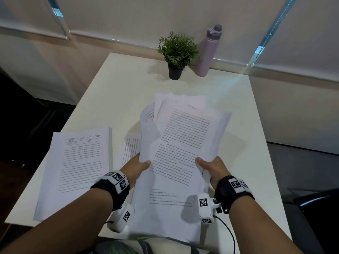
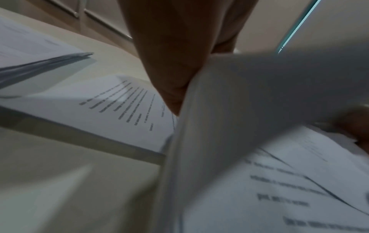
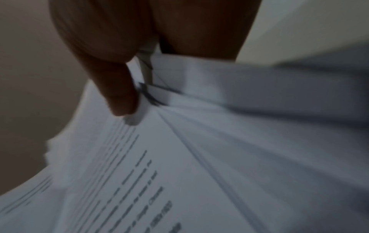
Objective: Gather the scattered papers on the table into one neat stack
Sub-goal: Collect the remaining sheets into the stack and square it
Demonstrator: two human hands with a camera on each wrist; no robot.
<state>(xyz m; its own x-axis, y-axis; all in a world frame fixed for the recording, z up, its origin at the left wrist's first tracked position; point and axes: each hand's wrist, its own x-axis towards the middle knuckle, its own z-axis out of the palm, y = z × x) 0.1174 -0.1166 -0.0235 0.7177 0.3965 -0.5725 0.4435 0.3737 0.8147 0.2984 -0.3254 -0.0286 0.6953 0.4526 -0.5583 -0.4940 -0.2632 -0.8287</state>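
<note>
Both hands clamped on a fanned bundle of sheets (image 1: pixel 181 143): left hand (image 1: pixel 136 166) on its left edge, right hand (image 1: pixel 211 168) on its right, long axis pointing away. Squared stack (image 1: pixel 77 165) flat on tabletop (image 1: pixel 117 85), leftward, nearer left hand. One loose sheet (image 1: pixel 131 149) between.

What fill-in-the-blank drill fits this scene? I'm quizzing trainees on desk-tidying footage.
1. Both hands, left hand and right hand, hold a bundle of ____.
2. The neat stack lies on the person's ____ side of the table.
3. Beside the plant stands a ____.

Missing: papers; left; bottle
</note>
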